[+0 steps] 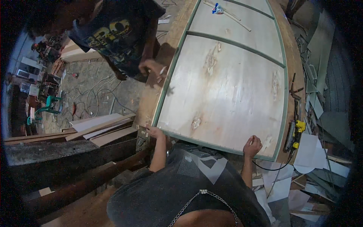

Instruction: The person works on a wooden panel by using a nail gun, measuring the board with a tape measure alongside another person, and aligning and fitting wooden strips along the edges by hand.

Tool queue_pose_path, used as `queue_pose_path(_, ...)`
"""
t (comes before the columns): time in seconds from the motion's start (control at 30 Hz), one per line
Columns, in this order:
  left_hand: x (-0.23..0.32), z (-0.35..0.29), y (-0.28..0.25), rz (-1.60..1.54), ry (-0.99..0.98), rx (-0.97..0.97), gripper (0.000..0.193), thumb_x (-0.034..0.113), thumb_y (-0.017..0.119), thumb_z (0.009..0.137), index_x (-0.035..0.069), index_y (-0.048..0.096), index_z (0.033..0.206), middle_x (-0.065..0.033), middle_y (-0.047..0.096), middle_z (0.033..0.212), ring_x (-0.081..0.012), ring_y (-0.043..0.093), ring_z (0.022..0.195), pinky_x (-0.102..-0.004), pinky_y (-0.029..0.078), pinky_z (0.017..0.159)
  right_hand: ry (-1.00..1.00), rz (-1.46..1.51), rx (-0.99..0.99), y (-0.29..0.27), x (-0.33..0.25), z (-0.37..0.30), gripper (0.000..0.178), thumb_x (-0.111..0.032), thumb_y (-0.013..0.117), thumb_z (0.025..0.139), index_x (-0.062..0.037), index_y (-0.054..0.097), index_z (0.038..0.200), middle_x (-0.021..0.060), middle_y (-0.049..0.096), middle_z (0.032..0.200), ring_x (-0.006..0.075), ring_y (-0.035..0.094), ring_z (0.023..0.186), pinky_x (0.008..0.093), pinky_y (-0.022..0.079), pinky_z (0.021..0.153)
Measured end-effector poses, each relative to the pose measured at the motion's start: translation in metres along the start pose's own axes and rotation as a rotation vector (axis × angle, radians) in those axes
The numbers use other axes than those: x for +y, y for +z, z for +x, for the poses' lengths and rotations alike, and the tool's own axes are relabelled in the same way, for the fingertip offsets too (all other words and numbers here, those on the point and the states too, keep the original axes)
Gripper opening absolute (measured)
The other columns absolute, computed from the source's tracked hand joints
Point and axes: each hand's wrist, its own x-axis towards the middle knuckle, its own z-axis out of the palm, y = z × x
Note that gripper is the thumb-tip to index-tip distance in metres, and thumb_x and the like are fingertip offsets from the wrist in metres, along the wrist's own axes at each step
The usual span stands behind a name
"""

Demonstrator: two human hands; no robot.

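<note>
In front of me lies a large pale wooden panel inside a frame of green-edged rails. My left hand is at the near left corner of the frame, its fingers pressed together and pointing left. Whether it pinches the corner or a small piece there is too small to tell. Over the near rail, toward the right corner, my right hand has its fingers curled in; what they hold, if anything, is hidden. The panel's surface shows brown knots and stains.
At the left edge stands a co-worker, whose hand has a small whitish thing. A yellow and black nail gun with a hose lies at the right. Thin sticks and a blue-white packet lie farther up. Boards and offcuts flank the table.
</note>
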Motion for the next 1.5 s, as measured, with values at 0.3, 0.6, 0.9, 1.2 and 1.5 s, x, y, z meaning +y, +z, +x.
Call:
queue_pose_path(0.3, -0.027, 0.012, 0.017, -0.455, 0.077, 0.07, 0.022, 0.012, 0.043, 0.086, -0.003, 0.056, 0.095, -0.0183, 0.057, 0.097, -0.0301, 0.054, 0.089, -0.0346, 0.043, 0.078, 0.001, 0.003, -0.08, 0.008, -0.003, 0.002, 0.02, -0.017, 0.051, 0.083, -0.0008, 0.058, 0.092, 0.0104, 0.057, 0.081, 0.0235, 0.054, 0.072, 0.0387, 0.038, 0.077)
queue_pose_path(0.6, 0.028, -0.018, -0.014, -0.362, -0.22, 0.087, 0.053, 0.038, 0.031, 0.09, -0.008, 0.045, 0.113, -0.0306, 0.047, 0.111, -0.0415, 0.044, 0.103, -0.0443, 0.033, 0.088, -0.025, 0.044, -0.105, 0.005, 0.007, -0.001, 0.016, -0.016, 0.052, 0.081, -0.002, 0.058, 0.088, 0.0114, 0.056, 0.079, 0.0262, 0.055, 0.066, 0.0361, 0.045, 0.06)
queue_pose_path(0.9, -0.002, 0.002, -0.025, -0.425, -0.008, -0.077, 0.066, 0.049, 0.04, 0.085, -0.004, 0.033, 0.124, -0.0265, 0.041, 0.122, -0.0397, 0.042, 0.11, -0.0412, 0.032, 0.093, -0.076, 0.166, -0.15, 0.022, 0.015, 0.0, 0.024, -0.016, 0.047, 0.081, 0.0036, 0.057, 0.09, 0.0196, 0.055, 0.084, 0.0335, 0.054, 0.076, 0.0408, 0.044, 0.067)
queue_pose_path(1.2, 0.013, -0.042, -0.068, -0.277, 0.284, -0.077, 0.062, 0.026, 0.066, 0.071, 0.003, 0.037, 0.121, -0.0182, 0.042, 0.113, -0.0354, 0.045, 0.102, -0.0408, 0.038, 0.088, 0.07, 0.043, -0.242, -0.002, 0.001, -0.005, 0.022, -0.021, 0.06, 0.077, -0.0072, 0.06, 0.094, 0.0153, 0.06, 0.094, 0.0293, 0.058, 0.088, 0.0417, 0.047, 0.075)
queue_pose_path(1.5, 0.025, -0.007, -0.068, 0.066, 0.342, -0.492, 0.064, 0.025, 0.066, 0.065, 0.013, 0.041, 0.122, -0.018, 0.038, 0.122, -0.0356, 0.043, 0.11, -0.0453, 0.039, 0.088, -0.035, 0.107, 0.002, 0.01, -0.001, -0.004, 0.019, -0.022, 0.052, 0.08, -0.0071, 0.06, 0.089, 0.0135, 0.059, 0.085, 0.0302, 0.056, 0.078, 0.0425, 0.045, 0.07)
